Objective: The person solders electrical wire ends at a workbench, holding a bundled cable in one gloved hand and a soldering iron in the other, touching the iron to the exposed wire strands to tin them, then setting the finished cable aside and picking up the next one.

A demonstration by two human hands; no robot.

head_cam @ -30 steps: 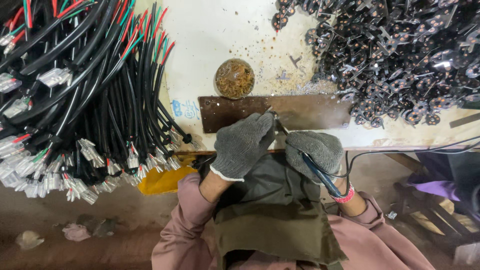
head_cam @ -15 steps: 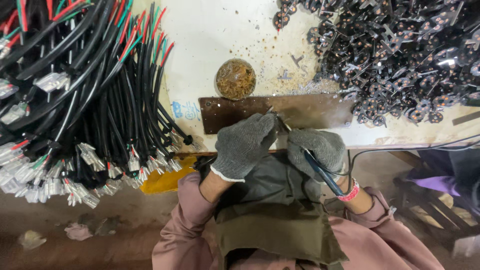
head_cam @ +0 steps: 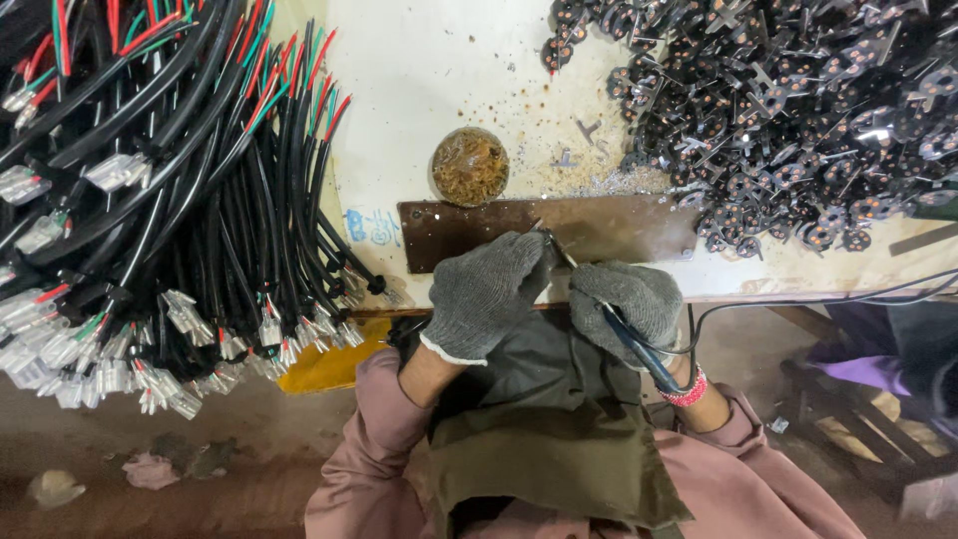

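Holding 1 soldering iron, right hand meets left hand.

White bench (cables, brown plate).

Blue-handled soldering iron tilts, tip over brown plate.

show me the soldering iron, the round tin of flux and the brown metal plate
soldering iron (head_cam: 627, 339), head view, on its blue handle below the right hand's glove
round tin (head_cam: 470, 167), head view, on the middle of its brownish contents
brown metal plate (head_cam: 629, 226), head view, on a bare stretch right of the hands
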